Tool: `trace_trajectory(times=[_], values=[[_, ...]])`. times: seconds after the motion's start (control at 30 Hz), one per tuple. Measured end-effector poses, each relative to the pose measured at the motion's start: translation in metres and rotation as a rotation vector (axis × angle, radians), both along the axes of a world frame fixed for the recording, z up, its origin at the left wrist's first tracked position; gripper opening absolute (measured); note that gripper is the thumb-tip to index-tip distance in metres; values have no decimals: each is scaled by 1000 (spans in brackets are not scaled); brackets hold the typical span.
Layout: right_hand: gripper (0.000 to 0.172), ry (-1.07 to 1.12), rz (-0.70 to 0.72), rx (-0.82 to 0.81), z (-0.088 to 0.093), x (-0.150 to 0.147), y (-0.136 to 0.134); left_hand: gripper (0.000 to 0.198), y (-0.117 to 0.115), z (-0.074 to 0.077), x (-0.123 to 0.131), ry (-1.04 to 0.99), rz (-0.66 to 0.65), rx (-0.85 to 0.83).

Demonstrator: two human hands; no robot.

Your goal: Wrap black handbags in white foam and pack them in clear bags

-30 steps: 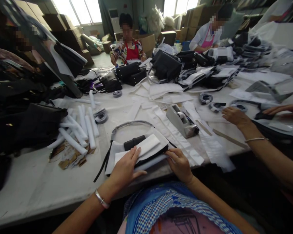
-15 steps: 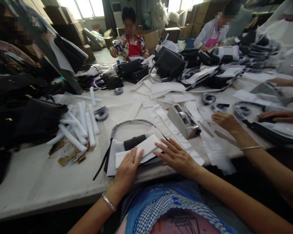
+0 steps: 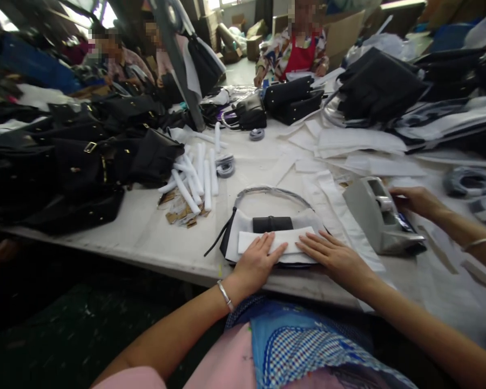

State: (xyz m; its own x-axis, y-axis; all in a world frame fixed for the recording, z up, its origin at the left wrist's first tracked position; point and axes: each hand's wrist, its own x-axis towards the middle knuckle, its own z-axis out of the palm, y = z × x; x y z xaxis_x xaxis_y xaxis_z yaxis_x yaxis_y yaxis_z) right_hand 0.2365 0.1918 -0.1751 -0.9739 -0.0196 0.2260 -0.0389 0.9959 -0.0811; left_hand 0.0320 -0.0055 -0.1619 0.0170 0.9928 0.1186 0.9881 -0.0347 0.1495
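In front of me a black handbag [image 3: 225,243] lies on the table, its face covered by a white sheet [image 3: 238,222]. Its wrapped handle [image 3: 269,190] arches away from me. Across the lower part rests a folded white foam strip [image 3: 287,237], just below a black strap tab [image 3: 272,223]. My left hand [image 3: 261,256] lies flat on the strip's left part, fingers stretched out. With fingers spread, my right hand [image 3: 334,253] presses on the strip's right end and the bag beside it. Neither hand grips anything.
A grey tape dispenser [image 3: 372,216] stands to the right, with a co-worker's hand [image 3: 421,208] at it. White foam rolls [image 3: 190,181] and brown scraps [image 3: 182,213] lie left. Black bags [image 3: 81,146] are heaped at far left, more bags [image 3: 380,89] at the back.
The foam strip has turned from slanting to nearly level along the bag. My right hand has come down onto it. The co-worker's hand has moved to the tape dispenser. The view has swung left.
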Motion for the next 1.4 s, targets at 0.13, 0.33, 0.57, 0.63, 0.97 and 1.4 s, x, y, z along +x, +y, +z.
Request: trace_trajectory(times=[0.13, 0.33, 0.57, 0.63, 0.97, 1.4], values=[[70, 8, 12, -68, -3, -1, 1, 71, 0, 1, 0, -68, 14, -6], [75, 13, -75, -238, 14, 6, -3, 67, 0, -7, -1, -40, 18, 31], [63, 481, -662, -762, 0, 43, -45, 66, 2, -9, -4, -20, 3, 68], [59, 520, -746, -894, -8, 41, -58, 65, 2, -8, -5, -12, -10, 77], [58, 409, -802, -826, -6, 8, -72, 72, 0, -6, -8, -17, -31, 53], [68, -57, -116, -50, 28, -3, -22, 66, 0, -19, -5, 49, -7, 99]])
